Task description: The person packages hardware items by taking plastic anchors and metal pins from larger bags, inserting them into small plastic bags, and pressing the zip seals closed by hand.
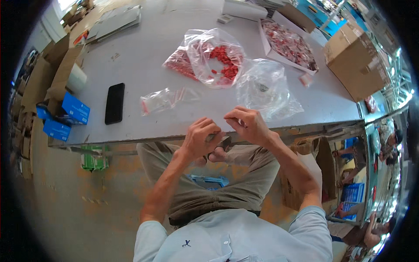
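My left hand (202,137) is closed at the table's front edge, its fingers curled together. Just to its right, my right hand (248,124) pinches thumb against fingers. What either one holds, if anything, is too small to make out. Past my hands, an open clear plastic bag (238,47) contains small red pieces (229,70). A second clear bag (266,89) lies nearest my right hand, with a few dark bits inside. Small flat clear bags (158,101) with red strips lie ahead of my left hand.
A black phone (115,104) lies on the table (144,52) at left, near blue boxes (75,109). A white box (290,43) full of small red-and-clear packets stands at far right, beside a cardboard carton (355,61). Grey sheets (115,24) are stacked at far left.
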Demonstrator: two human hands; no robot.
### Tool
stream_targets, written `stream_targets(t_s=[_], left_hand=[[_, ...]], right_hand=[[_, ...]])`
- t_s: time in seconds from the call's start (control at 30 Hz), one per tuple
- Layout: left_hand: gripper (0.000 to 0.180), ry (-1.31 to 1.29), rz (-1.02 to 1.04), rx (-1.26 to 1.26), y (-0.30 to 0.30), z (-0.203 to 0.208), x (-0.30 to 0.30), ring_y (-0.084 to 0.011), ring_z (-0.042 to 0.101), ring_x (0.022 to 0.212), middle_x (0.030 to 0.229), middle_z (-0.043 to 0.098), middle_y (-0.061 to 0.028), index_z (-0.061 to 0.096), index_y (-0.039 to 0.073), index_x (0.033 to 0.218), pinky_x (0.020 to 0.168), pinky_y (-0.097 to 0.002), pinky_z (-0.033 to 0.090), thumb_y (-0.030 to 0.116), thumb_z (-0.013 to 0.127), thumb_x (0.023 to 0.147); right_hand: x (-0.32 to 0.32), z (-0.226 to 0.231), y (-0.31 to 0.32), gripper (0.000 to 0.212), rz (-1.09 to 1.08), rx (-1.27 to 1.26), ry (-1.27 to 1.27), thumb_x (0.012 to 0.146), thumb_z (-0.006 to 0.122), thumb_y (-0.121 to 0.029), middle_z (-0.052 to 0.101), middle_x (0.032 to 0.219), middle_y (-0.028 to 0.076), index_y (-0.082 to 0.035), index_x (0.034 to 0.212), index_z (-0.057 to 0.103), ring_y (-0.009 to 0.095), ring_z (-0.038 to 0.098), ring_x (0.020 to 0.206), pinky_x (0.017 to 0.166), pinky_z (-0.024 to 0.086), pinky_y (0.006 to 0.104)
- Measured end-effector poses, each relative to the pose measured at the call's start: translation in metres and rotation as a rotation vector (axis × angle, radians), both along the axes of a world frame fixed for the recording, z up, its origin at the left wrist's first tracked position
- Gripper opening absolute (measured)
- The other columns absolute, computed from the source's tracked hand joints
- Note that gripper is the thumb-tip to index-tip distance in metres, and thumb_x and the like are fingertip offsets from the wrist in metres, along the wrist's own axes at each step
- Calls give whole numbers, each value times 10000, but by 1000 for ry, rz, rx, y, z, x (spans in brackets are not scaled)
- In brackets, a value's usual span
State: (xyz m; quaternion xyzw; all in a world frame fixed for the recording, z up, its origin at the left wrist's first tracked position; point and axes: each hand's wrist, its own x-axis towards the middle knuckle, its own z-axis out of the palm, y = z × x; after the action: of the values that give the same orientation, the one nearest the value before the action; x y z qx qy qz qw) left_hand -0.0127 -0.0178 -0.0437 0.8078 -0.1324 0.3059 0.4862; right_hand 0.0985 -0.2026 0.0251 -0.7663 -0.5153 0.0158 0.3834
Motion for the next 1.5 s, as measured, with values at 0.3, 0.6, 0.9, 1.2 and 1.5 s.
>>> stream_targets(t_s=[0.3, 0.6, 0.9, 1.2, 1.5], left_hand=[[101, -6, 423, 151, 60, 4, -42, -283, 650, 776, 803, 677, -73, 704, 43, 819, 737, -407, 530, 39, 804, 803], [332, 90, 405, 576, 46, -4, -22, -295, 566, 1288, 1223, 680, -77, 731, 53, 1147, 1111, -504, 386, 208, 801, 862], [505, 182, 461, 618, 44, -2, -25, -327, 472, 1409, 1395, 611, -106, 695, 52, 1279, 1211, -564, 279, 371, 767, 893], [312, 80, 504, 311, 57, -3, -24, -319, 601, 1224, 1204, 684, -135, 703, 29, 1154, 1070, -491, 454, 143, 768, 871], [291, 99, 534, -200, 39, 26, -1, -201, 659, 1076, 1122, 710, -100, 698, 19, 1211, 933, -357, 518, 108, 731, 936]], right_hand=[[4, -33, 49, 195, -131, -38, 77, 924, 720, -80, 703, 1055, 153, -12, 1106, 734, 317, 726, 819, 752, 580, 406], [21, -63, 118, 188, -217, 31, -153, 912, 722, -162, 690, 1062, 136, -49, 1061, 743, 350, 704, 861, 789, 551, 460], [25, -71, 129, 94, -230, 169, 125, 911, 725, -127, 705, 922, 115, -44, 942, 755, 296, 688, 753, 709, 533, 390], [32, -74, 120, 129, -193, 328, 359, 971, 691, -122, 665, 833, 64, 4, 968, 719, 145, 612, 692, 648, 489, 294], [20, -50, 55, 164, 32, 255, 841, 1059, 611, -194, 655, 840, 9, -39, 1032, 655, 66, 560, 682, 610, 447, 223]])
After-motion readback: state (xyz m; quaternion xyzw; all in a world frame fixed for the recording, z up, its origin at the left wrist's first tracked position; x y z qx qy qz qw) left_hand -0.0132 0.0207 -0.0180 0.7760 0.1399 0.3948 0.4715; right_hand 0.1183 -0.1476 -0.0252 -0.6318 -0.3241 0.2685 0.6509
